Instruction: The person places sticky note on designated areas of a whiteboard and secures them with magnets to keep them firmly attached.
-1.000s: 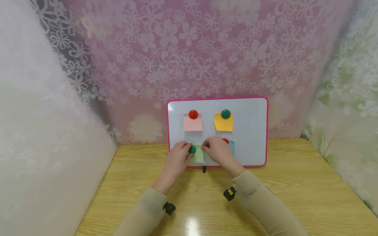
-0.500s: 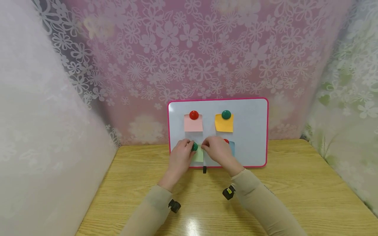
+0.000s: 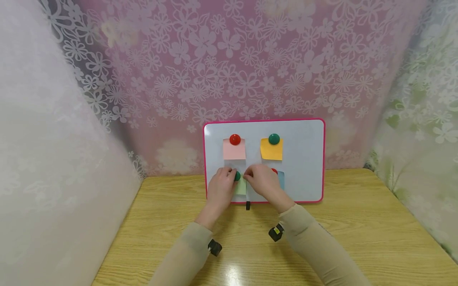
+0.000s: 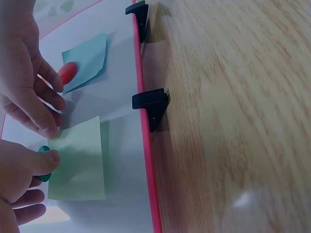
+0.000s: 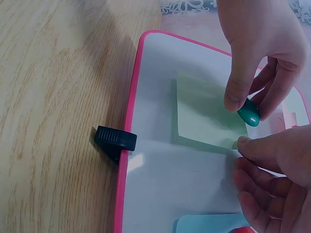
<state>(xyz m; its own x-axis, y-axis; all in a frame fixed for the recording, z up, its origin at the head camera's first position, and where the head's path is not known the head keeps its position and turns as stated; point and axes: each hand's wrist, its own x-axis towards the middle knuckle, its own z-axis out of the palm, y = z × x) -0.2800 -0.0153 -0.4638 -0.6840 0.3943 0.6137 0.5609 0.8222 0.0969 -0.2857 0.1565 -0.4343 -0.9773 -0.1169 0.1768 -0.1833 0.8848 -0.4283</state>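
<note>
My left hand [image 3: 221,188] pinches a green round magnet [image 5: 249,113] between thumb and fingers, at the top edge of a light green sticky note [image 4: 77,165]. The note lies against the lower left of a pink-framed whiteboard [image 3: 304,159]. With thumb and fingertip, my right hand [image 3: 262,180] pinches the note's upper right corner. Just behind the right hand, a blue sticky note [image 4: 90,60] hangs under a red magnet [image 4: 68,73]. In the head view the right hand partly covers both.
Above are a pink note [image 3: 234,151] under a red magnet [image 3: 235,139] and an orange note [image 3: 272,151] under a green magnet [image 3: 274,138]. Black feet [image 4: 150,102] hold the board's lower edge on the wooden table [image 3: 161,206]. A floral curtain [image 3: 229,59] hangs behind.
My left hand has moved right and slightly up with the green magnet, toward the middle of the light green note's top edge. The right hand stays at the note's corner.
</note>
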